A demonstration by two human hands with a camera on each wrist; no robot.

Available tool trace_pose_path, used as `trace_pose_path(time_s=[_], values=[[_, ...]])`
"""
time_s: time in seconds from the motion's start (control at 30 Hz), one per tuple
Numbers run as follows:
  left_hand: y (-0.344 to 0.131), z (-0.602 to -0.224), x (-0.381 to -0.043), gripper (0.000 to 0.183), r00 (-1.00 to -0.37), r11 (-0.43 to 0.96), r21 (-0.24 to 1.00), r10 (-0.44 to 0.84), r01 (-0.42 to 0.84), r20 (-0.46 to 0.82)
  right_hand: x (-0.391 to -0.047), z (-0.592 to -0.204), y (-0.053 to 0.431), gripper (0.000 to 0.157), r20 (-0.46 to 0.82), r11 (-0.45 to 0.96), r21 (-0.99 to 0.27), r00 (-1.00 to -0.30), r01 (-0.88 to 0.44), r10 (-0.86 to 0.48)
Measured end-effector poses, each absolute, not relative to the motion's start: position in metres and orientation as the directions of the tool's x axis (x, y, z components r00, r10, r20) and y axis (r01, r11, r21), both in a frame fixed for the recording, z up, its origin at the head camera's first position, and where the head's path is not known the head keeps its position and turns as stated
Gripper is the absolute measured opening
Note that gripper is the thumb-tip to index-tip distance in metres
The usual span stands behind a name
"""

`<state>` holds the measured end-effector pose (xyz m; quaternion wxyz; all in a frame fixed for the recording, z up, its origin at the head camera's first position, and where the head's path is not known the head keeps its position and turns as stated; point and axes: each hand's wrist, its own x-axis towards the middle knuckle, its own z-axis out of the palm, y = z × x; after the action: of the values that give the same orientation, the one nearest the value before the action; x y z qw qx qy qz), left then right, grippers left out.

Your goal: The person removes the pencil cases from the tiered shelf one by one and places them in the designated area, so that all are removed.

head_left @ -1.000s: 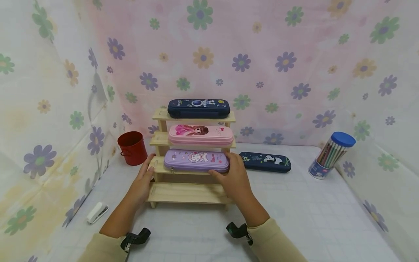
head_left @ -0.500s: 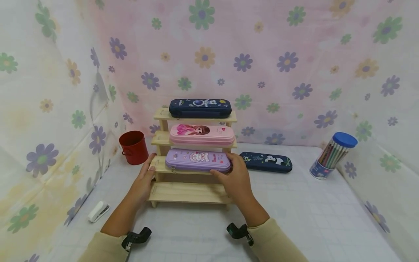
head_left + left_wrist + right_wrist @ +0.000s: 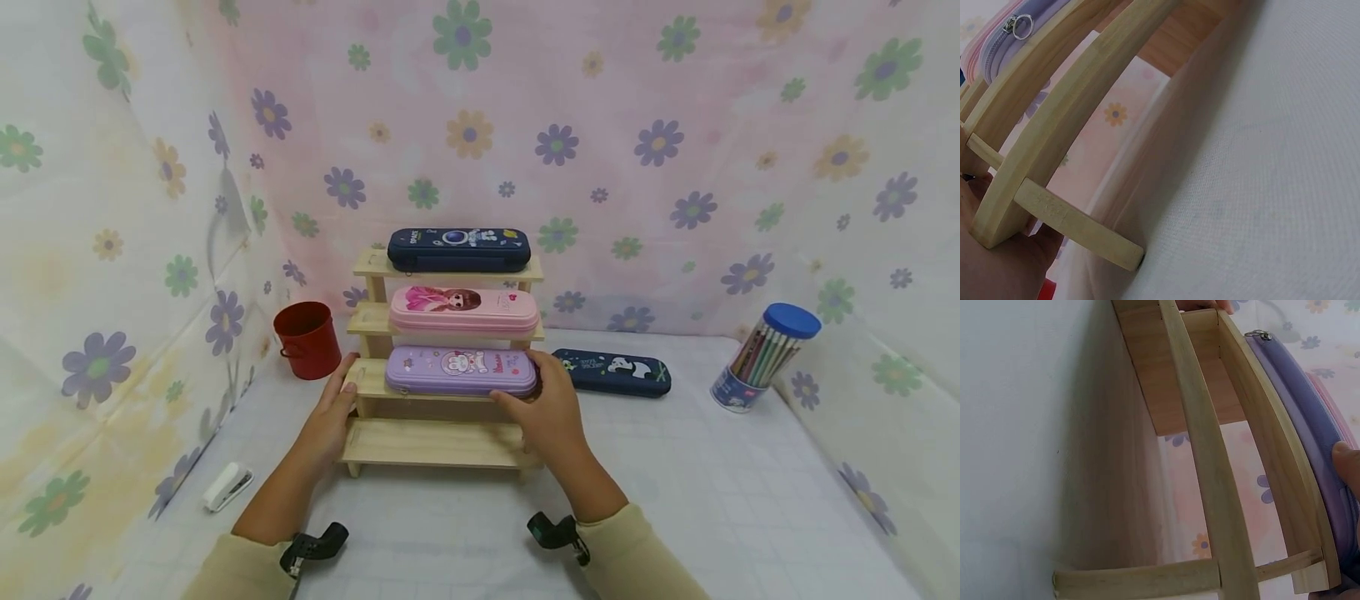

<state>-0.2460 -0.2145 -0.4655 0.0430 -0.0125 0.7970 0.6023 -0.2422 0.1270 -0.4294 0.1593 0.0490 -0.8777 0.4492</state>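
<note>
The purple case [image 3: 461, 372] is lying on the rack's [image 3: 438, 443] 2nd tier from the bottom. The right hand [image 3: 555, 415] is gripping the case's right end, its thumb [image 3: 511, 405] pressing the front edge. The left hand [image 3: 326, 417] is lying against the rack's left end, its visible fingers [image 3: 338, 378] stretching out rather than curling. 2 cases are sitting above: the pink case [image 3: 463, 310] on the 3rd tier, the space case [image 3: 459, 251] on the 4th. The panda case [image 3: 618, 375] is lying on the table [image 3: 435, 542], just right of the rack. The red bucket [image 3: 309, 342] is standing left of the rack, the stapler [image 3: 228, 487] is lying left of the left forearm [image 3: 279, 504], and the pencil tub [image 3: 753, 362] is standing far right. Flowered cloth [image 3: 540, 75] is hanging behind.
</note>
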Motion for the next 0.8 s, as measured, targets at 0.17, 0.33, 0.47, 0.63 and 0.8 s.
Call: trace_pose_path(time_s=[0.17, 0.33, 0.47, 0.63, 0.8], values=[[-0.214, -0.466, -0.247, 0.053, -0.996, 0.273, 0.96, 0.031, -0.068, -0.08, -0.241, -0.429, 0.133, 0.085, 0.32, 0.576, -0.785, -0.945, -0.227, 0.063], [-0.214, -0.466, -0.246, 0.053, -0.997, 0.274, 0.96, 0.034, -0.061, -0.073, -0.24, -0.43, 0.14, 0.087, 0.298, 0.537, -0.815, -0.952, -0.217, 0.066], [-0.213, -0.465, -0.245, 0.054, -0.997, 0.281, 0.959, 0.042, -0.048, -0.062, -0.239, -0.431, 0.146, 0.088, 0.284, 0.534, -0.821, -0.956, -0.201, 0.076], [-0.212, -0.464, -0.244, 0.055, -0.997, 0.285, 0.958, 0.052, -0.036, -0.053, -0.237, -0.433, 0.155, 0.087, 0.282, 0.531, -0.824, -0.956, -0.195, 0.086], [-0.213, -0.465, -0.244, 0.056, -0.998, 0.267, 0.963, 0.051, -0.026, -0.041, -0.236, -0.433, 0.164, 0.086, 0.282, 0.524, -0.828, -0.956, -0.2, 0.08]])
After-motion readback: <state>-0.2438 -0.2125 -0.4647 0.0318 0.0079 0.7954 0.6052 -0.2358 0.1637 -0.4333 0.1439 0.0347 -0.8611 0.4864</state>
